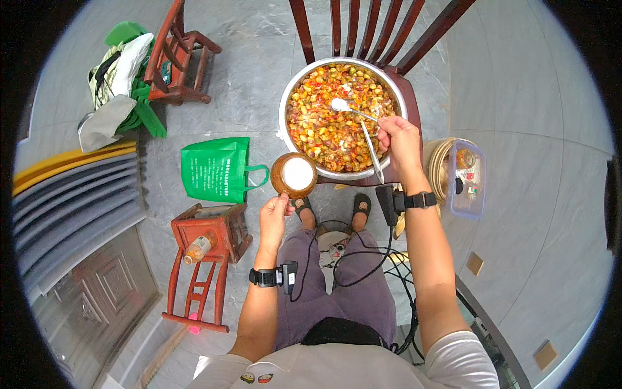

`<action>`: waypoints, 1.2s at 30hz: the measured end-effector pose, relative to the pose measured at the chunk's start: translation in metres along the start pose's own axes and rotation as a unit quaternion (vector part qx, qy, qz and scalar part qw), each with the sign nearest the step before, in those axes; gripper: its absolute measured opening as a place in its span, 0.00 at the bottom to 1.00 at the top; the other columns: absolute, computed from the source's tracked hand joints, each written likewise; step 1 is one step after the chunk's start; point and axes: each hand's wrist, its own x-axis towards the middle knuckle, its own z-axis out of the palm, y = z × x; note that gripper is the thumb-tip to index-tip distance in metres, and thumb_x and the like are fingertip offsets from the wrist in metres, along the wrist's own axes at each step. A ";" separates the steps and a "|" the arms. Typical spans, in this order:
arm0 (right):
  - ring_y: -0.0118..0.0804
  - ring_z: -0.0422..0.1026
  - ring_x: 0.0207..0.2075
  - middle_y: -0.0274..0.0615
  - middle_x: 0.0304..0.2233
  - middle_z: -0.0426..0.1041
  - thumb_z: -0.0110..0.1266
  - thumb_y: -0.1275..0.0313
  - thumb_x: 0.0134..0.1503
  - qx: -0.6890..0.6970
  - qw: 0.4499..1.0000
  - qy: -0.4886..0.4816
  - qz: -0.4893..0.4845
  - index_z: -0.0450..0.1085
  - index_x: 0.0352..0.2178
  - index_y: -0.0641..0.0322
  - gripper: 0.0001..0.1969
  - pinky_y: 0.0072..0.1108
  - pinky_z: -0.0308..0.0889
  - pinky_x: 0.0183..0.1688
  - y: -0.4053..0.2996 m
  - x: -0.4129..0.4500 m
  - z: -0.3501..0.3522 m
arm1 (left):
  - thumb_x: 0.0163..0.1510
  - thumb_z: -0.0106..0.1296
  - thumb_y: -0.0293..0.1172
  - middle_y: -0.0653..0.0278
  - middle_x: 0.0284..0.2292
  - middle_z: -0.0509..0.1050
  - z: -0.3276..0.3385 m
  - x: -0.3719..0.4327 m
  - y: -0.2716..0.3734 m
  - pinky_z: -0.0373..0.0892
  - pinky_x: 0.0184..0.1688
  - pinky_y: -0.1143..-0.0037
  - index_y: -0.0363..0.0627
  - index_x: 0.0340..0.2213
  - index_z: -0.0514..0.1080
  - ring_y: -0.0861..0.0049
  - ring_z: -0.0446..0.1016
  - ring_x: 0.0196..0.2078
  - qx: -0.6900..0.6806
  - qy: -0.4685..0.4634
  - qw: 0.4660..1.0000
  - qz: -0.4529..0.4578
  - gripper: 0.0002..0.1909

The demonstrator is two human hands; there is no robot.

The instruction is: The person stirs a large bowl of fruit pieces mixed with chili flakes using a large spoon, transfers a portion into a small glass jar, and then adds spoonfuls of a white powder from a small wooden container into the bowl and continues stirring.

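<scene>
A wide metal basin on a dark red wooden chair holds a chopped mix of yellow, red and brown pieces, with white patches on top. My right hand grips the handle of a small spoon heaped with white powder, above the mix. Below it a larger metal spoon leans in the basin, its handle over the near rim. My left hand holds a round brown container by its near edge, beside the basin's lower left. White material fills the container's opening.
A green bag lies on the floor at the left. Near it, a small red wooden chair carries a bottle. At the right are stacked round trays and a clear plastic bin. Black cables hang across my lap.
</scene>
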 end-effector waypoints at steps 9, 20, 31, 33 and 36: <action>0.23 0.65 0.14 0.35 0.13 0.69 0.51 0.74 0.50 -0.174 0.977 0.106 -0.062 0.71 0.21 0.66 0.07 0.19 0.59 0.17 0.013 0.012 -0.009 | 0.57 0.48 0.38 0.63 0.25 0.73 0.000 0.000 -0.001 0.68 0.30 0.79 0.37 0.26 0.72 0.79 0.72 0.26 0.000 0.000 1.000 -0.001 0.15; 0.39 0.71 0.18 0.50 0.16 0.70 0.52 0.72 0.52 -0.396 0.882 0.142 -0.210 0.71 0.24 0.67 0.08 0.28 0.65 0.24 0.023 -0.034 -0.006 | 0.57 0.49 0.39 0.65 0.21 0.73 0.017 0.005 -0.006 0.66 0.29 0.82 0.37 0.24 0.73 0.84 0.70 0.24 -0.018 -0.007 1.000 0.010 0.17; 0.46 0.73 0.21 0.48 0.19 0.71 0.53 0.69 0.52 -0.458 0.826 -0.094 -0.314 0.69 0.23 0.65 0.09 0.30 0.66 0.24 0.018 -0.104 0.035 | 0.58 0.46 0.40 0.59 0.28 0.75 0.038 0.009 -0.023 0.69 0.34 0.78 0.33 0.30 0.72 0.77 0.73 0.29 -0.067 -0.050 0.996 0.001 0.17; 0.48 0.73 0.23 0.49 0.19 0.71 0.53 0.66 0.52 -0.532 0.778 -0.129 -0.310 0.67 0.23 0.64 0.11 0.32 0.67 0.26 0.021 -0.107 0.042 | 0.58 0.46 0.39 0.59 0.28 0.75 0.040 0.008 -0.030 0.70 0.35 0.77 0.33 0.30 0.72 0.76 0.74 0.30 -0.102 -0.051 0.993 0.020 0.17; 0.49 0.73 0.23 0.50 0.19 0.71 0.54 0.63 0.53 -0.580 0.756 -0.133 -0.273 0.67 0.23 0.64 0.13 0.33 0.67 0.26 0.024 -0.110 0.055 | 0.58 0.45 0.38 0.59 0.28 0.75 0.039 0.004 -0.041 0.70 0.36 0.77 0.34 0.30 0.72 0.76 0.74 0.31 -0.117 -0.024 0.992 0.025 0.16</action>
